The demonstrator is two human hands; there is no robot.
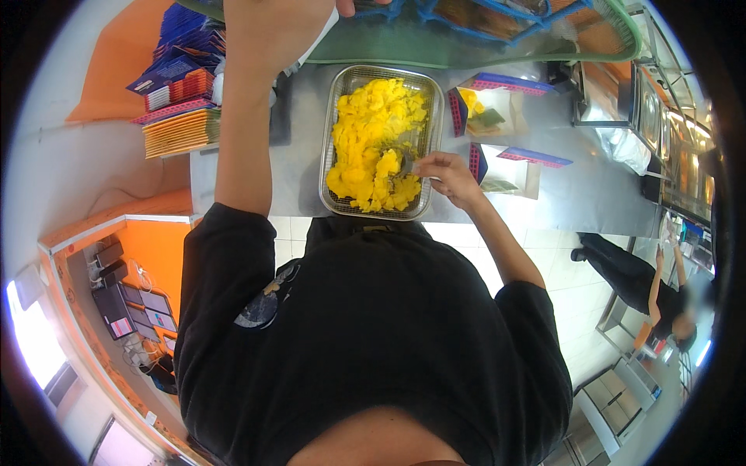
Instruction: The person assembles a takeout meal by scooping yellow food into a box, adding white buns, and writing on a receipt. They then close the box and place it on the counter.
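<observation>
A rectangular metal tray (437, 124) in front of me holds a heap of yellow food that looks like scrambled egg (365, 128). Over its right edge, my right hand (447, 177) is closed on a metal spoon (406, 161) whose end sits in the egg. My left hand (284, 23) reaches to the far edge of the view beside a white-edged item (320, 40); most of its fingers are cut off, so its grip is unclear. Right of the tray stand two opened paper packs; the farther pack (457, 113) contains yellow pieces and something green, the nearer pack (478, 165) something green.
Stacked folded packs (180, 128) in orange, red and blue stand at the far left. A green-rimmed basket (466, 56) with blue strips spans the back. Clear-sided containers (614, 93) stand at the right. Another person (637, 279) is off to the right, beyond the steel counter (598, 186).
</observation>
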